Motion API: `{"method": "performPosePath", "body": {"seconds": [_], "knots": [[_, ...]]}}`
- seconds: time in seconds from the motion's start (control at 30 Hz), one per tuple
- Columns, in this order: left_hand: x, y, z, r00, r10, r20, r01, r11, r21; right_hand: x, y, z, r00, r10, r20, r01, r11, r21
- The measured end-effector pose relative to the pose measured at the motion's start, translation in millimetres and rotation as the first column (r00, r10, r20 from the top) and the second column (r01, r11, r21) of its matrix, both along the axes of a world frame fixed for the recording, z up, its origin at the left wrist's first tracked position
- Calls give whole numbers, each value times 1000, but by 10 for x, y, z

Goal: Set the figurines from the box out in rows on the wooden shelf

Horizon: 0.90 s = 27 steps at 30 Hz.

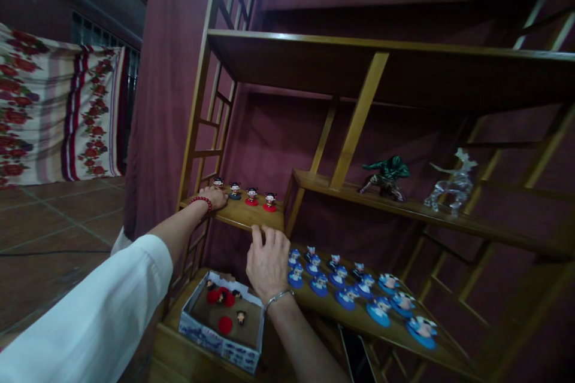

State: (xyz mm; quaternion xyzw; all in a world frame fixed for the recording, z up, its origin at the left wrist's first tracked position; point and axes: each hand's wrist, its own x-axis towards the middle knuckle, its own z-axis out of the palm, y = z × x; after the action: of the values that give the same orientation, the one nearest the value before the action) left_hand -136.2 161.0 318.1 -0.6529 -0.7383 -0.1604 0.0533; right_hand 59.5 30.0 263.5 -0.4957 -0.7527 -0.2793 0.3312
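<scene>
On the small upper-left shelf [236, 213], several small figurines with black hair stand in a slanting row. My left hand [212, 197] reaches to the left end of this row, its fingers closed about the lower part of the leftmost figurine [218, 182]. The figurine's base is hidden behind my fingers. Beside it stand a dark-based figurine [235, 190] and two red-based ones, including the end figurine [270, 201]. My right hand [269, 260] is just before the shelf's front edge, fingers bent and apart, with nothing seen in them.
Below, an open cardboard box [220, 347] holds several figurines and red discs. Rows of blue-based figurines [339, 275] stand on the lower right shelf. A green figure [390, 173] and a clear deer-like statue [454, 185] stand higher up. A dark phone-like slab [357, 353] lies below.
</scene>
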Motion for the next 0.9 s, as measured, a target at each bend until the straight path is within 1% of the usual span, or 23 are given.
{"method": "performPosePath", "body": {"seconds": [0.23,0.33,0.53,0.67,0.77,0.83,0.9], "knots": [[-16,28,-19,1000,-17,-5,17,1000,20,-2,-18,14,1000,-19,15,19,1000,-4],[-7,-23,-20,1000,-26,-18,26,998,50,-2,-17,7,1000,-20,17,21,1000,-7],[48,-321,-54,999,16,-39,-9,983,181,-6,-25,0,1000,-26,15,26,1000,-6],[99,-527,-121,998,14,-54,1,962,273,-6,-36,4,1000,-18,9,18,1000,-8],[122,-670,-227,998,-15,-57,34,937,347,-10,-41,-1,1000,-13,7,13,1000,-6],[125,-769,-326,997,-71,-43,83,900,428,-15,-45,-8,1000,-15,5,15,1000,-4],[129,-865,-438,989,-141,-33,138,852,506,-22,-51,-16,1000,-20,5,20,1000,-1]]}}
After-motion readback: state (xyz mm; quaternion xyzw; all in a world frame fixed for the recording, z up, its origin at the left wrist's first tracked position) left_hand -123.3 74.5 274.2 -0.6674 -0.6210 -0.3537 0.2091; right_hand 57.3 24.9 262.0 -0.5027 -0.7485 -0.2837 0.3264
